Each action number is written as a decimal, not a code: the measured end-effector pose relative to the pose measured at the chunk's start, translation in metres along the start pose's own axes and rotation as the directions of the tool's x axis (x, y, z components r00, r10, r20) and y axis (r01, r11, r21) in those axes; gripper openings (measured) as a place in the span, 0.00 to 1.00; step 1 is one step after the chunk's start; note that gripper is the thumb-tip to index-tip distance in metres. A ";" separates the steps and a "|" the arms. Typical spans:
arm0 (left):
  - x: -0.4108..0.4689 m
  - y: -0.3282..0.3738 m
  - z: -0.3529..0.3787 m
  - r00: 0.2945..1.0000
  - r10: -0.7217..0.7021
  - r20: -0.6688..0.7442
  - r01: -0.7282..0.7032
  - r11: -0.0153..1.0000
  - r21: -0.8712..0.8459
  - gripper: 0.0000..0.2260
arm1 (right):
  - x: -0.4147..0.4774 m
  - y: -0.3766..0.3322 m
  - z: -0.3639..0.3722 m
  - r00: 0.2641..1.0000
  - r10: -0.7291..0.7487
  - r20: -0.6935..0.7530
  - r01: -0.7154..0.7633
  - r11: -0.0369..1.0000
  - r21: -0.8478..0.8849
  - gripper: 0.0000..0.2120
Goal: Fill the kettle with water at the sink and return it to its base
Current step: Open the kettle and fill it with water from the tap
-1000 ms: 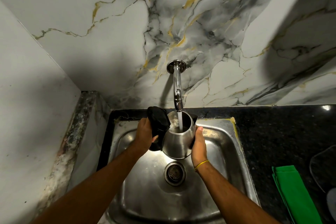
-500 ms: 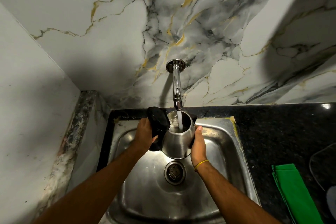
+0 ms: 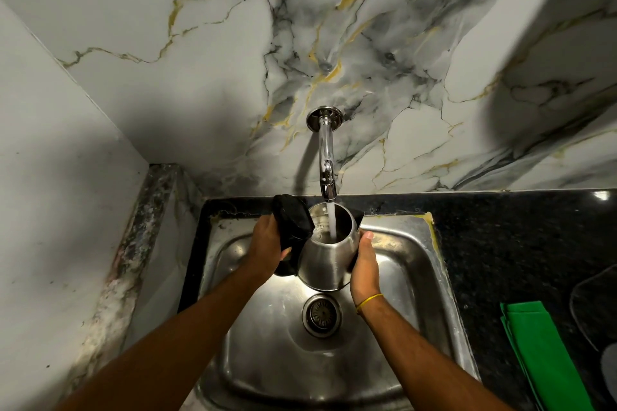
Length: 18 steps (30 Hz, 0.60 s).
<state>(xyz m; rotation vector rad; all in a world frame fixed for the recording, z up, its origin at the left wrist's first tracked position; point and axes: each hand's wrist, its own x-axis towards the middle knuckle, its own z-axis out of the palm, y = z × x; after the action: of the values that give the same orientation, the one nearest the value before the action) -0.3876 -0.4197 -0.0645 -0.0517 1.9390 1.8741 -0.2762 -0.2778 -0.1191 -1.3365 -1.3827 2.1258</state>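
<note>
Stainless steel sink (image 3: 410, 264) set in black counter. Steel kettle (image 3: 325, 260), lid open, held above the drain beneath the wall tap (image 3: 325, 157); water stream enters its mouth. Left hand (image 3: 267, 245) clamped on black handle; right hand (image 3: 365, 264) pressed against kettle's right side.

We see our two forearms bare from the bottom edge up to the hands, with no sleeves in view. Around the wrist of our right hand (image 3: 364, 264) sits a thin yellow band (image 3: 369, 300), looped once and lying snug. Our left hand (image 3: 265, 243) wears nothing: no ring, watch or glove shows.
</note>
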 end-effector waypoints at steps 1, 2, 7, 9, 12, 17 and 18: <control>0.000 0.000 0.000 1.000 -0.002 -0.001 0.002 1.000 0.004 0.20 | 0.000 0.000 0.000 1.000 -0.003 -0.002 0.003 1.000 -0.002 0.27; -0.001 0.000 0.000 1.000 0.000 0.012 0.000 1.000 0.005 0.21 | -0.001 0.000 0.000 1.000 -0.005 -0.002 0.005 1.000 -0.004 0.26; 0.000 -0.001 0.001 1.000 -0.022 0.011 0.022 1.000 -0.003 0.19 | -0.004 -0.003 0.001 1.000 -0.010 -0.008 0.010 1.000 0.000 0.25; 0.000 -0.002 0.001 1.000 -0.018 0.000 0.018 1.000 0.004 0.19 | -0.005 -0.004 0.001 1.000 -0.019 -0.011 0.019 1.000 -0.002 0.25; 0.000 -0.003 0.000 1.000 0.014 0.010 -0.014 1.000 0.019 0.23 | -0.006 -0.004 0.001 1.000 -0.022 -0.013 0.022 1.000 -0.006 0.25; -0.002 -0.001 0.003 1.000 -0.007 -0.030 0.007 1.000 0.018 0.18 | -0.007 -0.005 0.001 1.000 -0.025 -0.002 0.025 1.000 -0.011 0.27; -0.003 0.001 0.003 1.000 -0.013 -0.025 0.013 1.000 0.018 0.18 | -0.007 -0.006 0.001 1.000 -0.026 0.000 0.026 1.000 -0.011 0.27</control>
<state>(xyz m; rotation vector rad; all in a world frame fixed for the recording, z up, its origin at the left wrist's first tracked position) -0.3847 -0.4173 -0.0631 -0.0827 1.9669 1.8560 -0.2745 -0.2796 -0.1107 -1.3160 -1.4058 2.1040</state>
